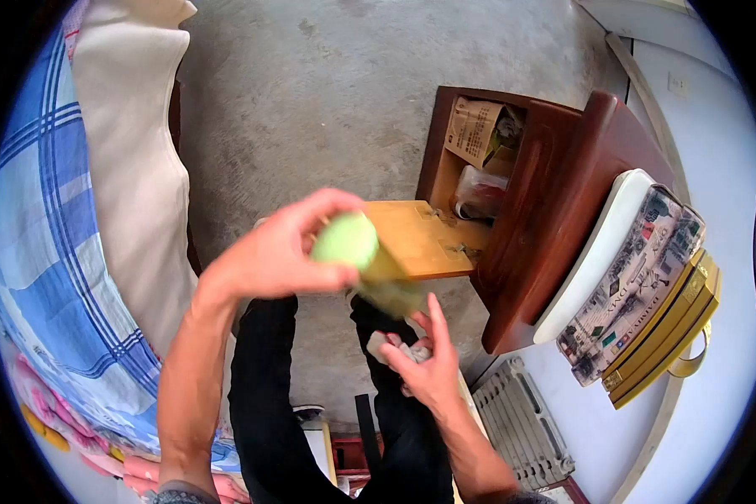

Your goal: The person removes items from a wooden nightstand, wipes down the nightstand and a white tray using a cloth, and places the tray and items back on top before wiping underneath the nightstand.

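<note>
My left hand is wrapped round the top of a jar with a light green lid. The jar is tilted, its lid toward my left palm and its blurred, dark greenish body pointing down to the right. Near the jar's lower end, my right hand holds a crumpled greyish cloth between thumb and fingers. The right fingertips are close to the jar; whether they touch it is unclear.
A dark red wooden cabinet stands at the right with its yellowish door open. Inside are a brown packet and a clear bag. Gold boxes lie on top. A bed is at left, a radiator at lower right.
</note>
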`<state>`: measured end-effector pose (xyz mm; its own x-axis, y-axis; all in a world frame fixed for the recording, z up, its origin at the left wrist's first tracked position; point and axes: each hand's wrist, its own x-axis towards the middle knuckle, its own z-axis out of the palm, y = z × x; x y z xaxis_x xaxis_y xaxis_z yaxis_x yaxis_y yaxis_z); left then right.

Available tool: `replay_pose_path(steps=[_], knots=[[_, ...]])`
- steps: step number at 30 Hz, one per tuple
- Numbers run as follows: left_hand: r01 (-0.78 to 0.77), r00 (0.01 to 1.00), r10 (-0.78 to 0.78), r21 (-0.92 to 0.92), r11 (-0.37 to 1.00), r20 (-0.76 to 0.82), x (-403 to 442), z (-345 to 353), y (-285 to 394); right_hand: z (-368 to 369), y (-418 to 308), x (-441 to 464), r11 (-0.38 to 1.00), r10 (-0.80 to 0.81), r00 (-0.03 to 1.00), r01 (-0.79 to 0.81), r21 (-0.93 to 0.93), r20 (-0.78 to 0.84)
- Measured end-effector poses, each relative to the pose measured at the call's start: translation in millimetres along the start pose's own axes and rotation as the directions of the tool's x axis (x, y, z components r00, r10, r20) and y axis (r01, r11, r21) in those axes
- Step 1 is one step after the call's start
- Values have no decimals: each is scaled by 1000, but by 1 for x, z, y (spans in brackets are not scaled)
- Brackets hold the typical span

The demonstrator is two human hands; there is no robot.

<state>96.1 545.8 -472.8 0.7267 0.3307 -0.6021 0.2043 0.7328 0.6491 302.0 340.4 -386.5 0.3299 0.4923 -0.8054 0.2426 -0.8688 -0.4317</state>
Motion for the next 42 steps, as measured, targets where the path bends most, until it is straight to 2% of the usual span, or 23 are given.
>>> replay_pose_path(steps=[1, 2, 4, 7, 9, 11, 12, 13, 15, 17, 20, 23, 25, 26, 28, 31, 33, 35, 37, 38, 39, 40, 42], knots=[[-18, 996, 8, -116, 993, -83, 10, -8, -8, -5, 8, -7, 1000, 4, 1000, -4, 5, -2], [-15, 997, 7, -112, 994, -78, 24, -11, -14, -10, 21, -15, 1000, -11, 999, 11, -7, -41], [-27, 966, 16, -37, 999, -260, 53, -12, -31, -15, 49, -30, 996, -87, 990, 85, -29, -112], [-33, 983, 27, -29, 999, -182, 104, 19, -63, -12, 59, -57, 986, 78, 988, -57, 155, -136], [-78, 978, 47, -147, 986, -204, 139, 54, -82, 1, 98, -68, 995, -21, 988, 36, 96, -152], [-17, 986, -21, -222, 975, -166, 172, 82, -92, 5, 99, -65, 994, -105, 993, 103, -39, -49], [-49, 988, 19, -199, 979, -153, 190, 95, -102, 11, 99, -65, 999, -33, 997, 34, 20, -67], [-77, 989, 53, -178, 981, -135, 206, 109, -113, 12, 99, -62, 993, -107, 991, 102, -62, -77], [-4, 991, 13, 67, 998, -130, 241, 136, -135, 11, 97, -60, 998, -28, 993, 34, 47, -119], [146, 986, -93, 438, 887, -140, 244, 156, -112, 8, 102, -56, 997, -49, 989, 58, 57, -139], [97, 995, -76, 632, 769, -61, 291, 166, -165, 1, 106, -58, 995, -51, 987, 64, 83, -154], [188, 982, -114, 666, 722, -153, 291, 168, -140, -5, 105, -56, 992, -14, 989, 32, 119, -147], [109, 991, -35, 642, 759, -127, 307, 163, -185, -5, 108, -57, 991, -22, 986, 44, 129, -165], [26, 993, 47, 609, 793, -104, 310, 157, -200, -5, 111, -57, 989, -22, 985, 46, 140, -170], [-71, 990, 130, 604, 794, -54, 252, 130, -139, -5, 115, -59, 982, -9, 983, 43, 181, -183], [77, 972, 74, 601, 796, -222, 162, 77, -101, -7, 116, -59, 969, 53, 982, -7, 245, -182], [298, 909, 87, 780, 550, -408, 95, 36, -97, -7, 120, -59, 964, 57, 980, -4, 266, -192], [563, 780, 14, 712, 420, -626, 33, 17, -106, -8, 122, -59, 958, 61, 979, -2, 287, -195], [646, 669, -378, 249, 721, -640, -2, 9, -137, -8, 120, -59, 955, 5, 978, 57, 290, -208], [643, 670, -369, 256, 722, -644, -9, 19, -127, -7, 120, -60, 959, 10, 977, 51, 279, -212], [459, 656, -495, -220, 861, -570, -11, 35, -109, -8, 120, -61, 963, 16, 975, 45, 268, -220], [191, 690, -574, -654, 732, -441, -9, 45, -98, -6, 123, -61, 961, 15, 972, 50, 271, -233], [158, 678, -538, -616, 772, -500, 2, 44, -89, -1, 127, -65, 956, 25, 974, 43, 290, -225]])
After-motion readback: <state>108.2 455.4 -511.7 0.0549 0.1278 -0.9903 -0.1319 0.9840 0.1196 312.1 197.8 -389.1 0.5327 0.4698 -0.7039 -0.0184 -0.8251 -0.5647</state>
